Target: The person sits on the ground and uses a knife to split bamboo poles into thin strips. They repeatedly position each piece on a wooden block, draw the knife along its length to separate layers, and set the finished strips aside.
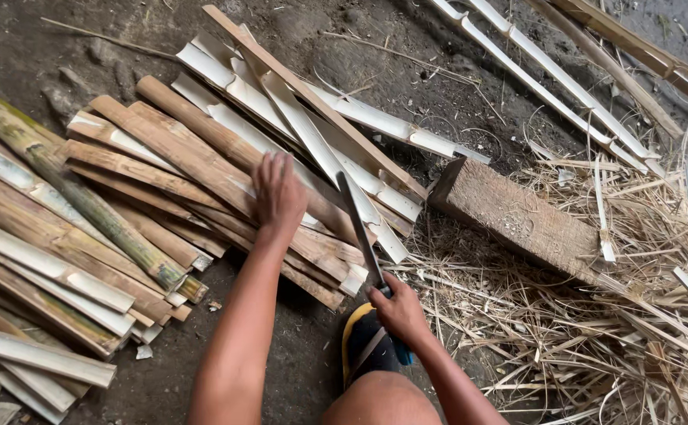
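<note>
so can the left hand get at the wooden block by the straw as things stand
Probably not without shifting. The left hand rests on the split bamboo pile, and the right hand with its long blade stands between it and the wooden block on the far side.

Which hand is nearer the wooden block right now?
Right. The right hand grips a long blade just below-left of the wooden block; the left hand rests on the split bamboo pile, farther left.
</note>
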